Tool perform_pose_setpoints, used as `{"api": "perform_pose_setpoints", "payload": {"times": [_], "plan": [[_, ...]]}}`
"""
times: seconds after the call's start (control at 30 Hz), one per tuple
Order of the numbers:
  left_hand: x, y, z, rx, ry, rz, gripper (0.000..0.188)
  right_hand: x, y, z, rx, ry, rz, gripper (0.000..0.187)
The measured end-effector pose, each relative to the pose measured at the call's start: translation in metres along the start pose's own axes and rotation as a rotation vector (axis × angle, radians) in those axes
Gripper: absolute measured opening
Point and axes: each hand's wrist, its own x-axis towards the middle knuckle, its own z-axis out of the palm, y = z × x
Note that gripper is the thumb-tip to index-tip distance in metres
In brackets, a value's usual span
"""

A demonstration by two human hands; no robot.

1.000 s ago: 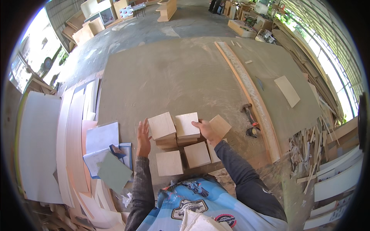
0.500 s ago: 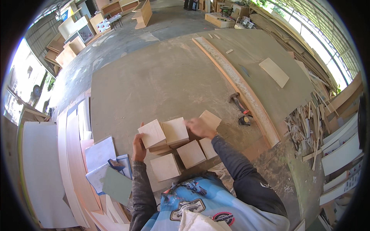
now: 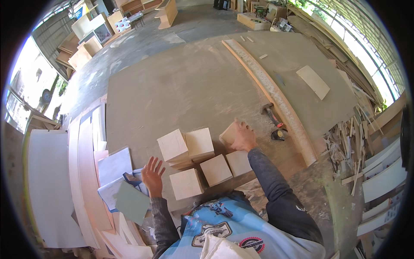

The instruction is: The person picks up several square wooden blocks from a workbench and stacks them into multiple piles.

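Observation:
Several stacks of square, pale plywood pieces stand close together in front of me on the large brown work board. Beside the left stacks, my left hand (image 3: 153,176) is raised with its fingers spread, holding nothing. It is apart from the back-left stack (image 3: 173,144) and the front-left stack (image 3: 186,184). My right hand (image 3: 244,136) lies over the edge of the back-right stack (image 3: 227,134), fingers stretched and apart. Between these sit the back-middle stack (image 3: 200,141), the front-middle stack (image 3: 216,170) and the front-right stack (image 3: 239,163).
A hammer (image 3: 271,115) and a round tape measure (image 3: 277,135) lie right of the stacks, beside a long wooden trough-like strip (image 3: 276,98). A thin panel (image 3: 313,82) lies beyond it. Papers (image 3: 115,165) and a grey-green square (image 3: 131,202) are at left; wood scraps (image 3: 345,146) at right.
My left hand has let go of the back-left stack and moved left and nearer me, opening. My right hand has shifted right, from beside the back-middle stack onto the back-right stack.

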Motion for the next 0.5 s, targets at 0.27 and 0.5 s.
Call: {"api": "perform_pose_setpoints", "payload": {"times": [0.27, 0.5], "plan": [[-0.030, 0.020, -0.021, 0.046, 0.004, 0.110, 0.070, 0.016, 0.010, -0.006, 0.083, -0.011, -0.025, 0.121], [-0.009, 0.024, 0.009, 0.124, -0.004, 0.118, 0.064, 0.008, 0.012, -0.006, 0.054, 0.005, -0.055, 0.114]]}}
